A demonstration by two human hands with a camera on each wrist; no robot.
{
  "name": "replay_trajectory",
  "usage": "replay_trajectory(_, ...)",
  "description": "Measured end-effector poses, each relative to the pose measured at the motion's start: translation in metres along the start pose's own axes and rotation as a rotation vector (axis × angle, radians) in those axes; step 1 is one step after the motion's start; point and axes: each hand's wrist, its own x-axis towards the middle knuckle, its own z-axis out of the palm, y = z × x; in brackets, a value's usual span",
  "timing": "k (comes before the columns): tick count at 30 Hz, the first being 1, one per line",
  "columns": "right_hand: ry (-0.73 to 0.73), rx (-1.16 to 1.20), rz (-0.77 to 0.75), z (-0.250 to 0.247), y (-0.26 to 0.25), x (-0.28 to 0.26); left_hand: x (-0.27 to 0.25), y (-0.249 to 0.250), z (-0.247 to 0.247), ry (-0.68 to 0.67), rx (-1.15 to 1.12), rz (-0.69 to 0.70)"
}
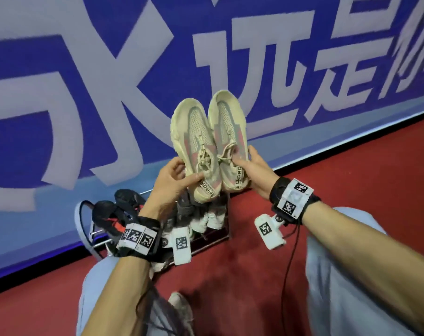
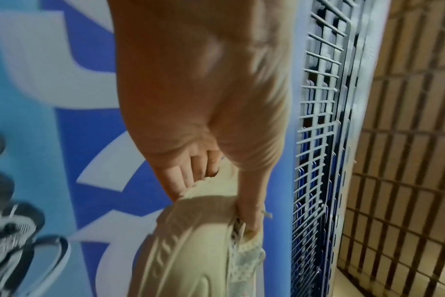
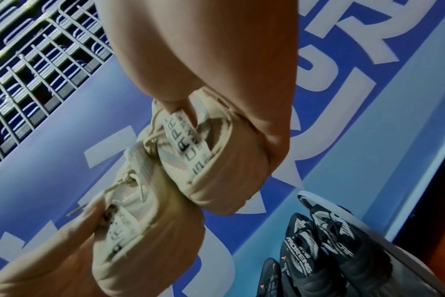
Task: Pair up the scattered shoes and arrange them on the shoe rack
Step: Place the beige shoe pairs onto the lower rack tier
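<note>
Beige sneakers, matched pair: left shoe (image 1: 195,151) pinched at its collar by the left hand (image 1: 172,180), right shoe (image 1: 230,141) by the right hand (image 1: 257,170), soles touching, held aloft at 12 o'clock above the shoe rack (image 1: 84,214). Risk (a judgement): pinch grips may slip, dropping a shoe onto the black sneakers (image 1: 118,207) racked at 9 o'clock.

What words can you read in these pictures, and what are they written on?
"CAPRO": heel strap of the right beige shoe; the strap's end and smaller print are unreadable.
"APRO": partly hidden strap of the left beige shoe.
"ADRENE", uncertain: white print on the black shoes on the rack.
"永远" and further cut-off white characters: blue banner.
Black-and-white square codes, no words: wrist bands.
</note>
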Motion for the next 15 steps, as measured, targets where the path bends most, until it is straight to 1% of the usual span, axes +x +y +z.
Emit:
replay_trajectory(3,0.001,-0.032,-0.032,0.036,-0.004,0.011,-0.005,0.005,-0.025,0.066,-0.011,-0.007)
replay_trajectory(5,0.031,0.005,-0.06,0.06,0.0,0.016,-0.006,0.007,-0.038,0.087,-0.079,-0.018)
replay_trajectory(8,0.041,0.059,-0.064,0.09,0.017,0.02,-0.008,0.002,-0.056,0.121,-0.092,-0.027)
replay_trajectory(12,0.033,0.178,0.014,0.12,0.054,0.032,-0.006,-0.008,-0.072,0.203,-0.09,-0.033)
replay_trajectory(15,-0.027,0.202,0.063,0.137,0.061,0.038,-0.014,-0.01,-0.082,0.247,-0.07,-0.045)
